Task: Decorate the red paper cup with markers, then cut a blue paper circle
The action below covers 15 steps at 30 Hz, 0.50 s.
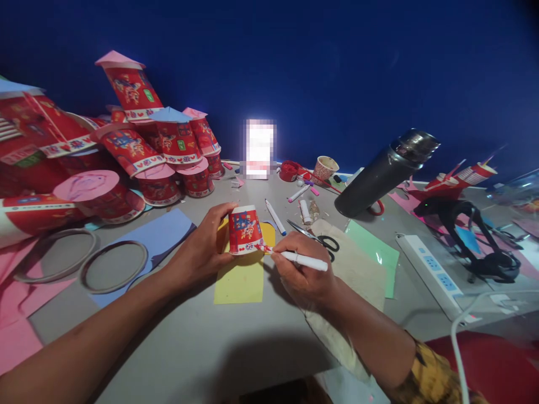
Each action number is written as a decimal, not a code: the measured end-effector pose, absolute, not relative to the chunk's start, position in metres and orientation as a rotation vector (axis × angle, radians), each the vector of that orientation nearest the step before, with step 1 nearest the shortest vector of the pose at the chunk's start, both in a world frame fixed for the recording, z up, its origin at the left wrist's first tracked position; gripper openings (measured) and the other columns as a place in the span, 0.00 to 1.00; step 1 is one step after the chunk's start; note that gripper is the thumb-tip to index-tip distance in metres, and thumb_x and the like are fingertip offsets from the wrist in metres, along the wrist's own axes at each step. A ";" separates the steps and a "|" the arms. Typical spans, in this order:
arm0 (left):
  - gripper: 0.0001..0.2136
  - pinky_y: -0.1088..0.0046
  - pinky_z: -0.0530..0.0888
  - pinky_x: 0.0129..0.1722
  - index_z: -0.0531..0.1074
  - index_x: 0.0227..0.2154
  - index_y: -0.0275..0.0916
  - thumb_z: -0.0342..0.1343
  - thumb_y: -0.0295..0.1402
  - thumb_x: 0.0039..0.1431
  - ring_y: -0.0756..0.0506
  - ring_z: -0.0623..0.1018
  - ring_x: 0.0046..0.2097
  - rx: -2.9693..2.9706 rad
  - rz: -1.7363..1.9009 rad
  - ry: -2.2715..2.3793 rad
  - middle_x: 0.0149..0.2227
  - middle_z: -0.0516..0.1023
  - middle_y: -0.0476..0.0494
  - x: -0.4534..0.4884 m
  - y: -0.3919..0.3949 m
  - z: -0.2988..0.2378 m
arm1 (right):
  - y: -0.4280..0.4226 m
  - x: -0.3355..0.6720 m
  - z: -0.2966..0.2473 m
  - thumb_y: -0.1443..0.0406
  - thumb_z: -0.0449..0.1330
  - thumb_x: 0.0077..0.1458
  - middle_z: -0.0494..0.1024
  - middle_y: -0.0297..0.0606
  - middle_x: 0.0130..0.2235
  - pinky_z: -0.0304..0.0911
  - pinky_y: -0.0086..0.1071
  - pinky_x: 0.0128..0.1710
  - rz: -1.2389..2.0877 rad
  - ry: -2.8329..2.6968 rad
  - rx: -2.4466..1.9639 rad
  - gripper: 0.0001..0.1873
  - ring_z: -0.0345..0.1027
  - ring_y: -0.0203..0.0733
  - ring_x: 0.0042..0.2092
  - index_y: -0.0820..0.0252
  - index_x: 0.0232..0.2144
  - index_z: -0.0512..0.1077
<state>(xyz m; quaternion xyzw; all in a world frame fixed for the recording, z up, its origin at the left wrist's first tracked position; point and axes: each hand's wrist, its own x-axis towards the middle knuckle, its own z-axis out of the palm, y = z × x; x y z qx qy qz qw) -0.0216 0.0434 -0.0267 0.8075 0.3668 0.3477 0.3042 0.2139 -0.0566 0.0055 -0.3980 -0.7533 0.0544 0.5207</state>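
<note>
In the head view my left hand (206, 238) grips a red paper cup (246, 229) printed with blue and white figures, its white band at the bottom. A white marker (305, 260) is pinched in my right hand (305, 269), its reddish tip at the lower right edge of the cup. Beneath both lies a yellow sheet of paper (238, 286). Just beyond the right hand are scissors (326, 244) with black handles and another white marker (275, 217) with a blue end.
Red paper cups (179, 140) with pink and blue paper tops are stacked at the left, near two rings (113, 266). To the right stand a dark thermos (379, 177), a power strip (433, 275) and a black strap-like device (475, 241). A bright blurred screen (259, 148) is at the back.
</note>
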 end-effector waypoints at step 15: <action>0.46 0.40 0.67 0.74 0.59 0.66 0.49 0.79 0.43 0.50 0.29 0.69 0.74 1.751 1.010 0.813 0.71 0.67 0.32 -0.019 0.036 -0.022 | -0.053 0.217 -0.003 0.69 0.64 0.67 0.85 0.38 0.39 0.76 0.38 0.41 -0.012 -1.775 -1.038 0.11 0.80 0.44 0.38 0.53 0.51 0.74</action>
